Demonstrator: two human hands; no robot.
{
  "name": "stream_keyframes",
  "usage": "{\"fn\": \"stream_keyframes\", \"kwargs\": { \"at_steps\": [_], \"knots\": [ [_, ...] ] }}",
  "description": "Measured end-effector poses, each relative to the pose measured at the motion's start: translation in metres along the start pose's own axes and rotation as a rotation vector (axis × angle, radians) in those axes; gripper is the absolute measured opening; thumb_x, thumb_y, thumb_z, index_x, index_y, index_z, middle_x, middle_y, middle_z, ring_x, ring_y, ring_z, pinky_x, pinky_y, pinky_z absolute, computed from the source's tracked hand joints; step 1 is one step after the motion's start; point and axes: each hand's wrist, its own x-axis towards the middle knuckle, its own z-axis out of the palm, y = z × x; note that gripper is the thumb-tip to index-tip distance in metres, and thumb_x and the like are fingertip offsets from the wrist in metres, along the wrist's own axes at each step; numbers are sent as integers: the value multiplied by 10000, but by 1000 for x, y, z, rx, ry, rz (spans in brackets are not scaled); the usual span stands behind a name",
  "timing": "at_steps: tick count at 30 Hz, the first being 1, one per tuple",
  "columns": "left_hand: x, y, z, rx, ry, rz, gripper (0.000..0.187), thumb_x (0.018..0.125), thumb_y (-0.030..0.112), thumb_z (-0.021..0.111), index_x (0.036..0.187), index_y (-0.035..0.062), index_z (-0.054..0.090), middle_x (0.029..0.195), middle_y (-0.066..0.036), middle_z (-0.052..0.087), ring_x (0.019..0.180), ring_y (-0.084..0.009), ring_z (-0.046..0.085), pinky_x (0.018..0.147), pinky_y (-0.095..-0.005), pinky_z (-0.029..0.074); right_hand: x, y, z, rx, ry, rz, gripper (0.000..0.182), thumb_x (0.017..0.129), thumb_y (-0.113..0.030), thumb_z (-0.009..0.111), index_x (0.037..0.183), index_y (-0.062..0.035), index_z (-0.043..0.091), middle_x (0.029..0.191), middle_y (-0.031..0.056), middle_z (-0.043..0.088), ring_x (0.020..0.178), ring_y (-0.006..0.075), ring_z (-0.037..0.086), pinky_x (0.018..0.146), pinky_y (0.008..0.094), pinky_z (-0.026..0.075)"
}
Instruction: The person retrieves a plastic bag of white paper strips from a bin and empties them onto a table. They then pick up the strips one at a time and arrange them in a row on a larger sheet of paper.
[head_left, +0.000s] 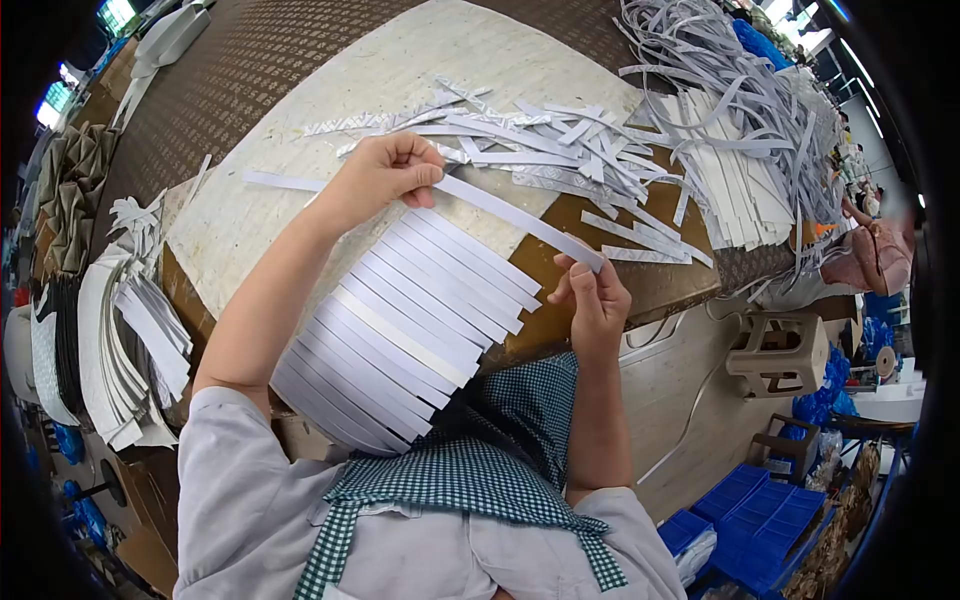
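Holding a blank white strip (510, 212), no writing legible.

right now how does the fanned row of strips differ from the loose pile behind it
The fanned row lies ordered, strips parallel and overlapping like steps; the loose pile is scattered, strips crossing at all angles. The row sits close to the person, the pile farther back on the table. Both are flat pale strips.

We have one head camera, looking steeply down and close at the table (300, 80) edge.
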Motion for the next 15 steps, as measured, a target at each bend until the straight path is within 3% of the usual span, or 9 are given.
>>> {"fn": "stream_keyframes", "kwargs": {
  "at_steps": [5, 8, 10, 11, 15],
  "knots": [
    [8, -3, -6, 199, -120, -136, 52, 933, 84, 657, 910, 38, 656, 792, -4, 624, 697, -83, 613, 608, -243, 484, 5, 4, 10, 90, 136, 52, 181, 991, -69, 556, 1111, 35, 642, 897, 49, 651, 657, 38, 548, 608, 215, 513],
    [23, -33, -16, 415, -161, 90, 58, 904, 57, 657, 859, 21, 656, 835, -20, 618, 746, -114, 594, 667, -283, 484, 7, 10, 11, 79, 148, 94, 140, 978, -60, 572, 1066, 20, 645, 851, 28, 642, 637, 32, 536, 587, 199, 494],
    [25, -27, -14, 536, -157, 60, 47, 879, 45, 658, 846, 12, 653, 847, -40, 614, 770, -144, 581, 693, -303, 477, 6, 9, 10, -16, 104, 128, 120, 970, -63, 590, 1051, 7, 642, 826, 14, 637, 624, 26, 524, 571, 190, 475],
    [26, -26, -13, 595, -154, 44, 42, 866, 39, 658, 840, 7, 652, 854, -51, 612, 782, -160, 575, 706, -313, 474, 5, 10, 7, -131, 74, 105, 74, 957, -72, 613, 976, -9, 646, 780, -17, 619, 609, 21, 497, 558, 189, 437],
    [35, -35, -16, 690, -175, 177, 68, 799, 77, 663, 822, 16, 682, 759, -119, 661, 721, -237, 626, 681, -353, 499, 3, 10, 11, -344, 97, -50, 104, 939, -80, 634, 863, -9, 641, 724, -31, 595, 609, 27, 479, 551, 207, 414]
  ]
}}
